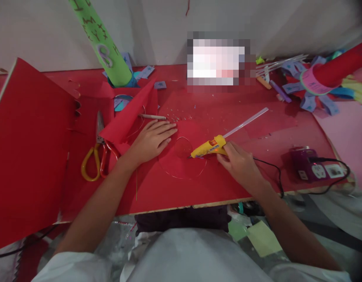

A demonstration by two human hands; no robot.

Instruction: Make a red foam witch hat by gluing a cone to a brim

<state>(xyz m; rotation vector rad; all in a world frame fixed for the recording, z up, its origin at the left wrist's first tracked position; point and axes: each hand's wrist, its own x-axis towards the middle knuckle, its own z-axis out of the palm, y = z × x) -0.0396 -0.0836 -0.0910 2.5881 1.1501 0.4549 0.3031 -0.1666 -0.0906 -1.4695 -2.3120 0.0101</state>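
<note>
My right hand (239, 164) is closed around a yellow hot glue gun (208, 147), with a long clear glue stick (247, 122) poking out of its back. The nozzle points left, at or just above a round red piece (175, 166) with a smaller circle in its middle and a pale line along its edge. Whether the nozzle touches it, I cannot tell. Flat beside the circle, at its upper left, lies my left hand (153, 141), fingers stretched out. Just beyond those fingers are a pale pen-like stick (153, 116) and a folded red sheet (129, 113).
Scissors (94, 160) with yellow and red handles lie left, near a large upright red board (30, 156). A green paper tube (104, 47) stands behind. At right are a purple power box (306, 162) with a cord, and a red tube (339, 68) with paper strips.
</note>
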